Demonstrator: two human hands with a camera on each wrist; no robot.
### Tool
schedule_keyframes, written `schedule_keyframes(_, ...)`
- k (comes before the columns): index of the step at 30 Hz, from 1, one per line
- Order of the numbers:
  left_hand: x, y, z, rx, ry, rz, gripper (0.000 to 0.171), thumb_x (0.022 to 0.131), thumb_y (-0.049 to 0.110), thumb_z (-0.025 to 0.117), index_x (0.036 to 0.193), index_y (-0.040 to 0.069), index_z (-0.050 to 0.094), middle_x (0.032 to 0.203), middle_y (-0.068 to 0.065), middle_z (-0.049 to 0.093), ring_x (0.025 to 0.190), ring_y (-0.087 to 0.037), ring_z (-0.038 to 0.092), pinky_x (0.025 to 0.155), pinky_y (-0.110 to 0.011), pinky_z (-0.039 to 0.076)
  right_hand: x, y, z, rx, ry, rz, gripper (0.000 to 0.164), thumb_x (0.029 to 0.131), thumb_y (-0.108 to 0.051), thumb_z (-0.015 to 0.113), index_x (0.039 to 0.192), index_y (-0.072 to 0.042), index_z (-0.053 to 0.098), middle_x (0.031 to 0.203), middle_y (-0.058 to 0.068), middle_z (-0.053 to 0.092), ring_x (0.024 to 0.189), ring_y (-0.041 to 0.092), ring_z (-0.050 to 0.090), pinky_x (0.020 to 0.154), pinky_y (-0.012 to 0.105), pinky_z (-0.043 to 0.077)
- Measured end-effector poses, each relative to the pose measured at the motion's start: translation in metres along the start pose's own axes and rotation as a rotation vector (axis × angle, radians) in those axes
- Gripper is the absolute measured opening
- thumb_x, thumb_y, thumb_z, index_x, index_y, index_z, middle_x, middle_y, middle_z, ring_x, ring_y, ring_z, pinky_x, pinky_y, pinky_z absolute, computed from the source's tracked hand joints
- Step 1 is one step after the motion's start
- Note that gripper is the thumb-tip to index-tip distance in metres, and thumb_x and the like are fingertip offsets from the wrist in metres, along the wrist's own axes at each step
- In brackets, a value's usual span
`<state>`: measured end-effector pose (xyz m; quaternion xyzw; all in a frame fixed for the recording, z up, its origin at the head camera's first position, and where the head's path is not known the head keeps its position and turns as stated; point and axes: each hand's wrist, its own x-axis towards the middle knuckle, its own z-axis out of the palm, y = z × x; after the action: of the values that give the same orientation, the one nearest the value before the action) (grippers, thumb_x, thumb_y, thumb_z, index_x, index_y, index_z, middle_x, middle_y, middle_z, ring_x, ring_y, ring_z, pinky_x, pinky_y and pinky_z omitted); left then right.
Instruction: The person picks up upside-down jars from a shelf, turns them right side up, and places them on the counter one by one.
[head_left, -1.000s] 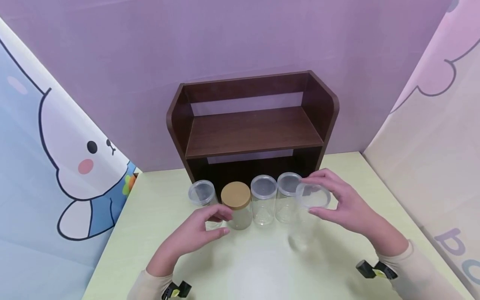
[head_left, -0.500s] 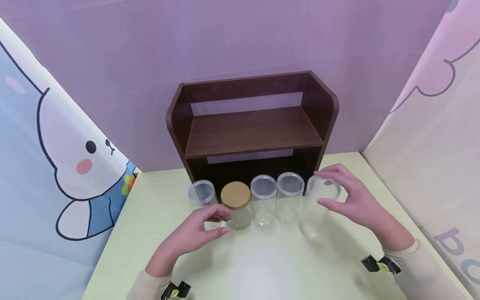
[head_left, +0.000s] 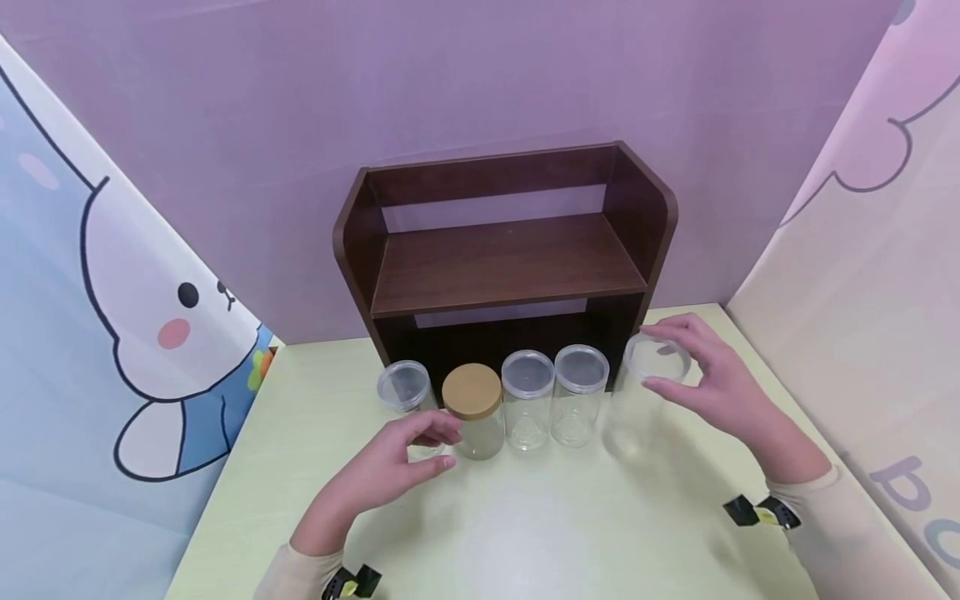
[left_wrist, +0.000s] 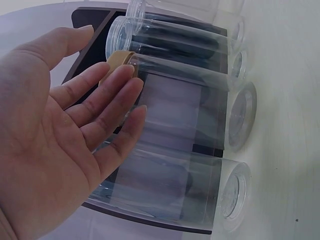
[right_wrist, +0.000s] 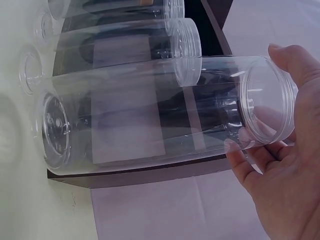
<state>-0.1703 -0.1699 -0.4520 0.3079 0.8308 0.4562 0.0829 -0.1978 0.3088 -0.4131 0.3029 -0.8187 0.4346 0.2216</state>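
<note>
My right hand (head_left: pixel 712 379) holds a tall clear jar (head_left: pixel 636 412) round its clear lid, thumb on one side and fingers on the other. In the right wrist view that jar (right_wrist: pixel 125 120) stands at the row's right end, its base at the tabletop. My left hand (head_left: pixel 390 467) has relaxed, spread fingers and holds nothing. It overlaps the leftmost clear-lidded jar (head_left: pixel 403 387) and reaches close to a jar with a tan lid (head_left: pixel 471 390). Two clear-lidded jars, one (head_left: pixel 527 417) beside the other (head_left: pixel 576 421), stand upright between the tan-lidded jar and the held one.
Behind the row stands a dark brown two-tier shelf (head_left: pixel 510 258). A pale tabletop (head_left: pixel 510 533) stretches in front of the jars. A purple cloth (head_left: pixel 480 75) hangs at the back, with printed cloths on both sides.
My right hand has moved the tall jar to the right and a little back, opening a wider space to its neighbour before slowing. My left hand stays nearly still.
</note>
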Motion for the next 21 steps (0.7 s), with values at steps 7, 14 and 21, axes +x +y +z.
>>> schedule_keyframes(7,-0.001,0.003,0.0,-0.001,0.004,-0.002,0.036,0.103,0.014,0.081,0.137,0.02,0.07,0.124,0.008,0.075,0.12,-0.02,0.072,0.109,-0.041,0.057,0.007,0.009,0.001,-0.013,0.016,0.014,0.072,0.073,0.017,0.093,0.14,0.0,0.072,0.132,0.011,0.063,0.124,0.005,0.054,0.107,0.012,0.041)
schedule_keyframes(14,0.0,0.003,0.0,-0.003,-0.001,0.001,0.035,0.104,0.019,0.081,0.136,0.02,0.07,0.124,0.008,0.075,0.12,-0.019,0.072,0.109,-0.041,0.058,0.008,0.016,0.002,-0.023,0.024,0.025,0.072,0.073,0.016,0.094,0.14,-0.001,0.073,0.131,0.011,0.064,0.123,0.006,0.054,0.107,0.012,0.04)
schedule_keyframes(21,0.0,0.004,0.0,0.001,0.006,0.003,0.034,0.103,0.017,0.081,0.136,0.019,0.07,0.123,0.008,0.075,0.119,-0.017,0.072,0.108,-0.04,0.058,0.004,0.024,0.007,-0.007,0.03,0.026,0.071,0.072,0.017,0.094,0.138,0.0,0.073,0.13,0.014,0.064,0.119,0.01,0.057,0.107,0.012,0.041)
